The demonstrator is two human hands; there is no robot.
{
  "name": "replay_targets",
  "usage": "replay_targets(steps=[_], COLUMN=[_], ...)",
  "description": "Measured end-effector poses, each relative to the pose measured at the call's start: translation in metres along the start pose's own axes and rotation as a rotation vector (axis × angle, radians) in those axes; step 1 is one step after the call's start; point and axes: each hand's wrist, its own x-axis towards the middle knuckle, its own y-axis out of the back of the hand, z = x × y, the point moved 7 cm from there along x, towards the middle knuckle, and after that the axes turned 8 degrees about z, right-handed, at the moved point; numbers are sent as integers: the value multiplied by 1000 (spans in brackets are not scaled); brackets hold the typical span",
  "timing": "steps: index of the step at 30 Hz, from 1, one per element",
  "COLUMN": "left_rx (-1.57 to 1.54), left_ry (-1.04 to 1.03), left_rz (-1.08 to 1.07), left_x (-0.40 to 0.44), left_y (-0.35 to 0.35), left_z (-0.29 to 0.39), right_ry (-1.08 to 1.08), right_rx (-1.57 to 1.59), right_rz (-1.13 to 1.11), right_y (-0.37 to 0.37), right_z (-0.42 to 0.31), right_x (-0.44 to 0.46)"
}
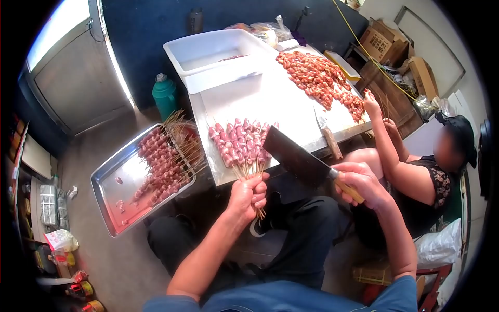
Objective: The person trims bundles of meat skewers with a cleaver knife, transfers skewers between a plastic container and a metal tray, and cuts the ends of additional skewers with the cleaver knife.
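My left hand [248, 198] is closed round the bare stick ends of a bunch of meat skewers [240, 139]. Their meat ends fan out over the near left corner of the white table [228, 104]. In my right hand [359, 183] is the wooden handle of a cleaver [296, 153]. Its broad dark blade is tilted, with the upper corner beside the skewered meat; I cannot tell whether they touch. To the left, a metal tray [117, 200] holds many more meat skewers [158, 164], their sticks pointing right.
A white plastic tub [218, 78] stands at the table's back. Loose meat pieces [317, 78] are heaped at the right, near a wooden-handled knife [327, 132]. A co-worker [416, 171] sits at the right, arms over that side. A teal bottle [165, 96] stands left of the table.
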Motion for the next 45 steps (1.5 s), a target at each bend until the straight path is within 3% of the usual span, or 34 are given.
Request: replay_targets(steps=[5,7,10,16,19,25,31,33,37,41,45], left_rx=[28,38,35,29,18,63,62,58,43,81,96], left_ry=[-13,-13,16,3,0,-31,-3,-1,5,0,21], left_rz=[-22,-21,-27,6,0,-22,0,-1,-3,-18,-66], left_x=[-2,2,2,-3,1,-2,1,2,2,1,2], left_y=[0,2,1,0,2,-1,3,3,3,2,1], left_z=[2,1,-1,0,-1,2,-1,-2,-1,2,-2], right_ry=[246,307,222,38,58,327,241,72,76,252,370], right_rx=[106,-38,-236,-214,-163,-100,-274,-193,-139,-50,-36], right_rz=[-86,89,-112,-46,-27,28,-66,-15,-8,-51,44], right_y=[-51,-76,-87,-17,-6,-58,-52,-25,-7,-43,-88], right_z=[-45,-64,-40,1,1,-55,-12,0,0,-41,-73], right_x=[48,64,79,8,-4,50,52,25,8,40,81])
